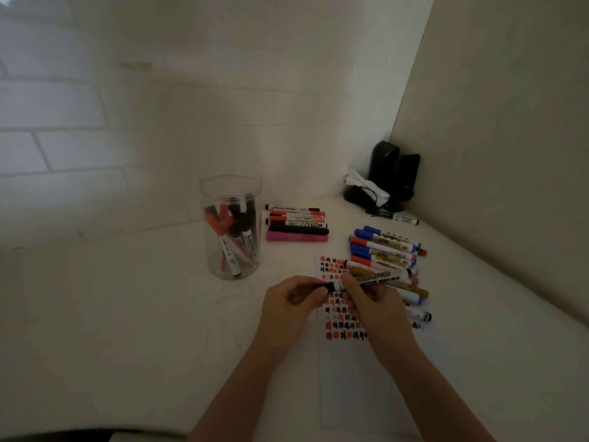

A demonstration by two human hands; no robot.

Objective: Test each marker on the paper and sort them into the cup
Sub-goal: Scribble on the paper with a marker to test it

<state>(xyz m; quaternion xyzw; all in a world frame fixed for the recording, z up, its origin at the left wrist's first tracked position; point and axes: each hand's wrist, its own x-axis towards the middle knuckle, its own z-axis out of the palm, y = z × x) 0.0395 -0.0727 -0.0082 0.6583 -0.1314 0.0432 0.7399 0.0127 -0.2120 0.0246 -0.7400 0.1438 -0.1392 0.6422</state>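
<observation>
Head view shows both hands meeting over the paper (347, 371): the right hand (376, 301) is wrapped round the barrel of a whiteboard marker (371, 278), and the left hand (291, 301) pinches its black cap end. I'd guess the cap is coming off or going on. A sharp tug could swing an elbow or the marker into the loose pile of markers (387, 250) just beyond and scatter them, or the open tip could streak a finger. The clear cup (231, 186) stands well apart to the left, partly filled.
</observation>
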